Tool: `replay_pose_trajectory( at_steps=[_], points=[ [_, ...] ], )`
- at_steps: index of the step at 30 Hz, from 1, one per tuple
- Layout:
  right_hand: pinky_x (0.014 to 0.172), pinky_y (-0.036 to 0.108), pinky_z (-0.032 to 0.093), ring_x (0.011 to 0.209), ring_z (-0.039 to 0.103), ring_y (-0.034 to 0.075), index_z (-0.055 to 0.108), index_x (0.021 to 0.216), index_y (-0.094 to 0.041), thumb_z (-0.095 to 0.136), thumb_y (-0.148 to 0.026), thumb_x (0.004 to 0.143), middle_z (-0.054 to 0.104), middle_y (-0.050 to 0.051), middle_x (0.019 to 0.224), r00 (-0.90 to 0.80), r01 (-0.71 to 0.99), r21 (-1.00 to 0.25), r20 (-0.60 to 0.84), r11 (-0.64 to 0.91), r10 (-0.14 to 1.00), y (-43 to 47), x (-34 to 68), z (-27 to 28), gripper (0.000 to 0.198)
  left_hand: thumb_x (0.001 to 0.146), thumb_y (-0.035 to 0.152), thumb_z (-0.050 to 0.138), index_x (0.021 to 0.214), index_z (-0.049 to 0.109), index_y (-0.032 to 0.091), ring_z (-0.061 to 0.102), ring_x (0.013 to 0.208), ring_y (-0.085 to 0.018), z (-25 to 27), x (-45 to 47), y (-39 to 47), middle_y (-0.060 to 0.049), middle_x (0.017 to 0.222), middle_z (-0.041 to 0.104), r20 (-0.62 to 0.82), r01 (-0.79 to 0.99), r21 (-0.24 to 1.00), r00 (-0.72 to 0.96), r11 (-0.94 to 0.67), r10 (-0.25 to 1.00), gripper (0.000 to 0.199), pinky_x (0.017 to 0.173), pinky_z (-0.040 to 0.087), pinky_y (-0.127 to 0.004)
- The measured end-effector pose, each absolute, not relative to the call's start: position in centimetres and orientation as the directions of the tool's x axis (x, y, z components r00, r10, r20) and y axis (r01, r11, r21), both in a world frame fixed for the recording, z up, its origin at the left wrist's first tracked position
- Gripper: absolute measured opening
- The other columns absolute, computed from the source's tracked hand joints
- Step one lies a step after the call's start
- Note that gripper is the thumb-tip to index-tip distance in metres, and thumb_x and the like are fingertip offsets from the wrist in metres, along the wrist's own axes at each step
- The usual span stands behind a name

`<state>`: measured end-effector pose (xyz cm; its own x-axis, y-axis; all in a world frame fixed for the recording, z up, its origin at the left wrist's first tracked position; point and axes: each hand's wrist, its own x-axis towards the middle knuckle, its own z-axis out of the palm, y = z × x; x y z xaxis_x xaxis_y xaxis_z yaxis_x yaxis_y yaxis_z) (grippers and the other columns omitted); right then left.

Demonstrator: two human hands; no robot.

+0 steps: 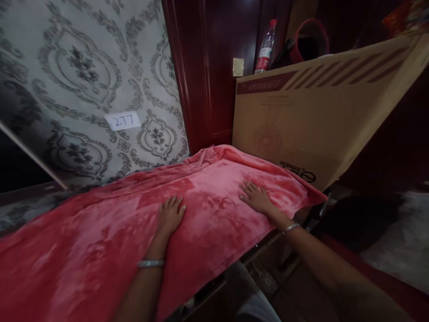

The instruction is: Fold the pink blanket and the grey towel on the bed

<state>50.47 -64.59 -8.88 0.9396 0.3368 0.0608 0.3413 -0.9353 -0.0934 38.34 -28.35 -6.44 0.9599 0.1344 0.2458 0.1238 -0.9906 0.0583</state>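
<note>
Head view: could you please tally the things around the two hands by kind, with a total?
Pink blanket, under the flat left hand and right hand: 1
Cardboard box: 1
Plastic bottle: 1
Bracelets, left wrist bracelet and right wrist bracelet: 2
Paper label reading 277: 1
Total: 6

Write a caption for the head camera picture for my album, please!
Left hand and right hand pressed flat on a pink fleece blanket beside a cardboard box.
</note>
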Motion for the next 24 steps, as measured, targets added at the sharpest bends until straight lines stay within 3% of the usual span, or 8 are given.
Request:
replay_pose_trajectory(
  at_steps=[9,14,17,21,24],
  points=[
    [0.119,0.054,0.028,0.151,0.026,0.028,0.040,0.155,-0.024,0.025,-0.045,0.103,0.032,0.008,0.164,0.989,0.101,-0.084,0.120,-0.991,0.090,-73.0,52.0,-10.9,0.058,0.096,0.024,0.045,0.116,0.073,0.018,0.063,0.111,-0.028,-6.6,37.2,-28.7,-0.011,0.121,0.073,0.407,0.065,0.113,0.907,-0.991,0.106,0.035,0.100,0.047,-0.045],
    [0.109,0.065,0.034,0.141,0.041,0.035,0.056,0.140,-0.012,0.027,-0.031,0.101,0.046,0.021,0.152,0.993,0.074,-0.088,0.103,-0.993,0.065,-70.3,51.2,-8.7,0.053,0.095,0.020,0.045,0.101,0.075,0.016,0.063,0.101,-0.027,-6.7,37.0,-28.9,-0.012,0.104,0.074,0.433,0.055,0.105,0.897,-0.993,0.095,0.031,0.096,0.047,-0.044],
    [0.111,0.061,0.034,0.143,0.039,0.032,0.057,0.140,-0.016,0.031,-0.030,0.100,0.045,0.019,0.154,0.965,0.231,-0.093,0.151,-0.969,0.216,-65.5,50.4,-7.3,0.050,0.096,0.019,0.045,0.097,0.074,0.015,0.063,0.098,-0.027,-6.8,37.0,-29.0,-0.012,0.100,0.073,0.438,0.052,0.072,0.895,-0.996,0.079,0.030,0.094,0.047,-0.042],
    [0.117,0.057,0.029,0.150,0.027,0.031,0.039,0.155,-0.020,0.035,-0.042,0.101,0.029,0.014,0.164,0.838,0.538,-0.169,0.212,-0.826,0.503,-57.9,48.7,-7.1,0.059,0.095,0.018,0.046,0.089,0.072,0.017,0.063,0.095,-0.025,-7.3,36.7,-29.0,-0.011,0.095,0.071,0.468,0.017,0.056,0.883,-0.998,0.041,0.027,0.090,0.047,-0.039],
    [0.119,0.059,0.023,0.152,0.023,0.030,0.035,0.158,-0.026,0.033,-0.048,0.102,0.024,0.010,0.166,0.755,0.654,-0.171,0.211,-0.737,0.621,-54.7,47.5,-8.2,0.060,0.094,0.018,0.048,0.088,0.071,0.019,0.062,0.093,-0.023,-7.8,36.6,-28.7,-0.009,0.092,0.069,0.500,-0.009,0.080,0.865,-0.997,0.032,0.024,0.088,0.046,-0.037]
  ],
)
